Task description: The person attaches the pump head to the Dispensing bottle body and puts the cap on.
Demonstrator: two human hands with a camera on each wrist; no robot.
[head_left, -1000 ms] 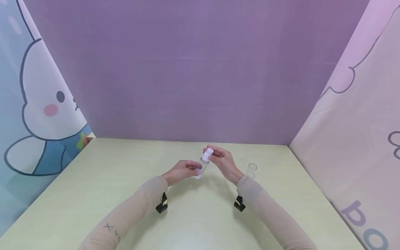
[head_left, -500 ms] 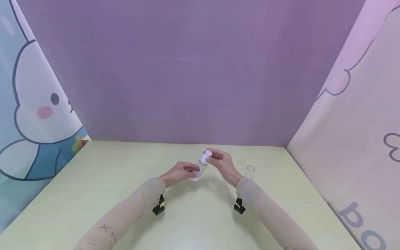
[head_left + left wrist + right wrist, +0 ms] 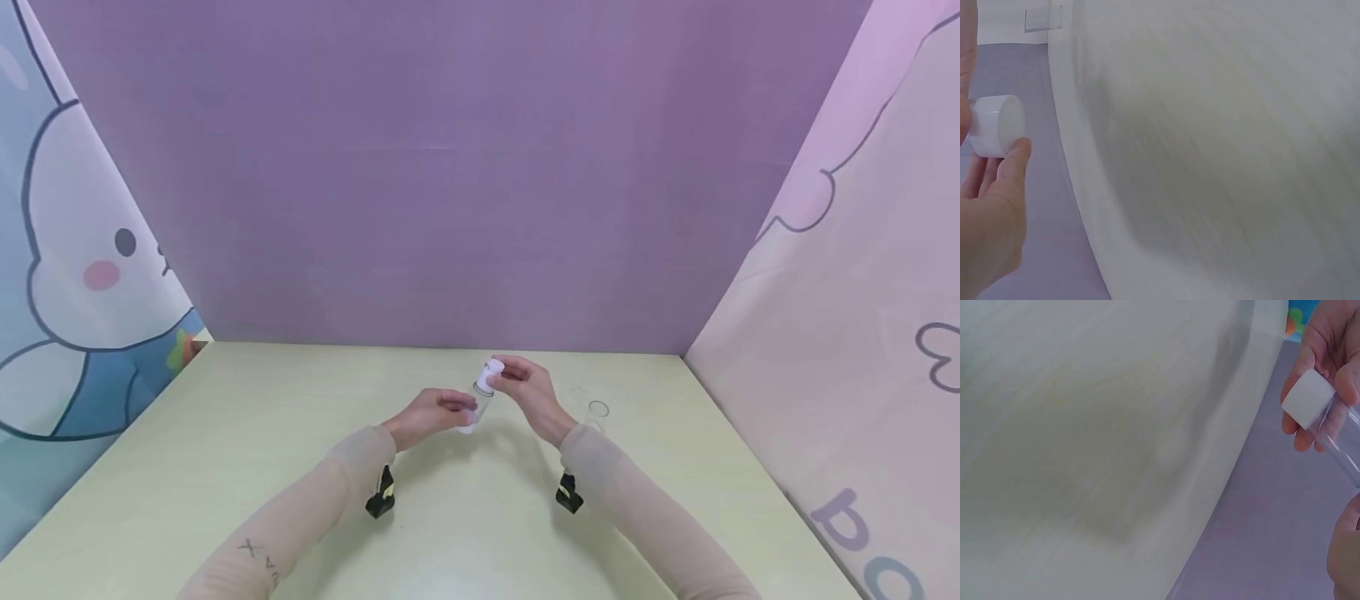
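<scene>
Both hands hold a small clear bottle (image 3: pixel 482 404) tilted over the table, its upper end leaning right. My left hand (image 3: pixel 423 418) pinches the white lower end (image 3: pixel 467 426) between thumb and fingers. At the upper end, the thumb and fingers of my right hand (image 3: pixel 534 398) grip the white top (image 3: pixel 484 378). The left wrist view shows the flat face of a white cylinder (image 3: pixel 999 126) with fingertips at its edge. In the right wrist view the clear bottle wall (image 3: pixel 1342 439) runs from the white end (image 3: pixel 1308 399) toward the lower hand (image 3: pixel 1344 553).
A clear, cup-like container (image 3: pixel 589 408) with a dark-looking rim stands on the pale table (image 3: pixel 300 392), just right of the right hand. A purple panel (image 3: pixel 450 208) rises behind the table. Printed cartoon cloths hang at the left (image 3: pixel 90 225) and right (image 3: pixel 862 333).
The scene in the head view has slid slightly left and down, background included. Both hands keep their hold on the bottle, with little other visible movement.
</scene>
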